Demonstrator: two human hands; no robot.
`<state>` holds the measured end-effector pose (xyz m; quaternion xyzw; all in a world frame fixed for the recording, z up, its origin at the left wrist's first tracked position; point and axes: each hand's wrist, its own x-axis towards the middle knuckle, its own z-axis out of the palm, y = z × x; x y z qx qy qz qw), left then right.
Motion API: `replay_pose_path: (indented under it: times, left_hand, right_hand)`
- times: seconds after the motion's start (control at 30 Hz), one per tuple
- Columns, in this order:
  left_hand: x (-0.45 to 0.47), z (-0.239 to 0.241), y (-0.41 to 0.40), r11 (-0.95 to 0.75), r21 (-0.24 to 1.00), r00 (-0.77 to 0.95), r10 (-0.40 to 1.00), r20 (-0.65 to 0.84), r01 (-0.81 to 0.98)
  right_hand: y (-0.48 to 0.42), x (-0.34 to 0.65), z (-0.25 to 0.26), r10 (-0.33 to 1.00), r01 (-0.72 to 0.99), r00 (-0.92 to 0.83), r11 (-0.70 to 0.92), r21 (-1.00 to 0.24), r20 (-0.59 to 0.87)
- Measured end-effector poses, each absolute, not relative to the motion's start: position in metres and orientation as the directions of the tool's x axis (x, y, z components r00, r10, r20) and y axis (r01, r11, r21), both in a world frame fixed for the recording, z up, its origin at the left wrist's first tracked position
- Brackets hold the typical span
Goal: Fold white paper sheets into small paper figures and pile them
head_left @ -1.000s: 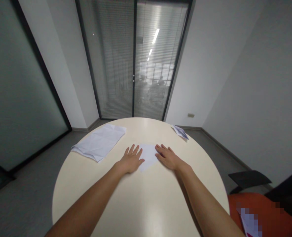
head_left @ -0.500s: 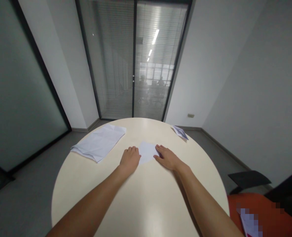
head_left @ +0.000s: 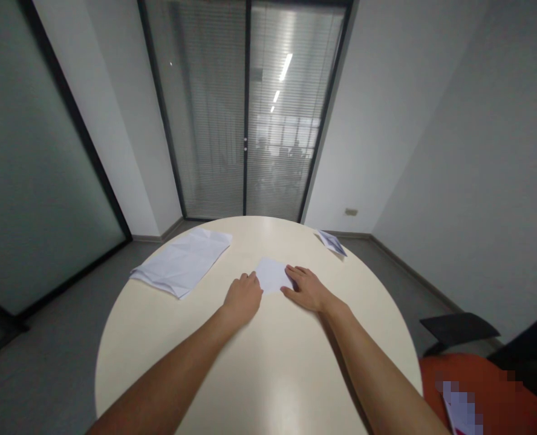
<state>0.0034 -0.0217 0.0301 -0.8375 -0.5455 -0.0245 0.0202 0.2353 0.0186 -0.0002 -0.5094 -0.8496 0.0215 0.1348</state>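
A small folded white paper [head_left: 271, 275] lies near the middle of the round cream table [head_left: 259, 374]. My left hand [head_left: 243, 298] is at the paper's left edge with its fingers curled, the fingertips on the paper. On the paper's right edge rests my right hand [head_left: 307, 288], fingers stretched out and lying flat, holding it down. Both forearms reach in from the bottom of the view.
A larger creased white sheet [head_left: 182, 261] lies at the table's far left. A small folded paper [head_left: 331, 241] sits at the far right rim. An orange seat [head_left: 486, 393] and a dark chair part [head_left: 459, 327] are at lower right. Glass doors with blinds [head_left: 245, 109] stand behind the table.
My left hand went from flat and spread to curled at the paper's edge. The paper's near part has been folded away, so it looks shorter. My right hand barely moved.
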Motion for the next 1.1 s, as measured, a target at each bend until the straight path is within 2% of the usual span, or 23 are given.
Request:
replay_pose_path:
  times: [0.1, 0.23, 0.6, 0.83, 1.1]
  left_hand:
    - [-0.008, 0.031, -0.015, -0.498, 0.047, 0.496, 0.867, 0.049, 0.866]
    - [-0.013, 0.030, -0.012, -0.542, 0.095, 0.544, 0.839, -0.004, 0.835]
    - [0.002, 0.031, -0.022, -0.549, -0.042, 0.550, 0.835, 0.031, 0.835]
    - [-0.015, 0.019, -0.004, -0.618, 0.022, 0.615, 0.785, 0.075, 0.786]
    - [-0.012, 0.033, -0.008, -0.564, 0.026, 0.562, 0.825, 0.051, 0.825]
  right_hand:
    - [0.018, 0.234, 0.002, 0.857, 0.851, -0.466, 0.502, -0.152, 0.221]
    - [0.020, 0.235, -0.001, 0.870, 0.865, -0.441, 0.478, -0.157, 0.218]
    - [0.016, 0.230, 0.009, 0.900, 0.893, -0.398, 0.425, -0.149, 0.180]
    - [0.008, 0.229, 0.013, 0.934, 0.925, -0.338, 0.352, -0.142, 0.116]
    - [0.008, 0.229, 0.013, 0.947, 0.936, -0.309, 0.319, -0.148, 0.088]
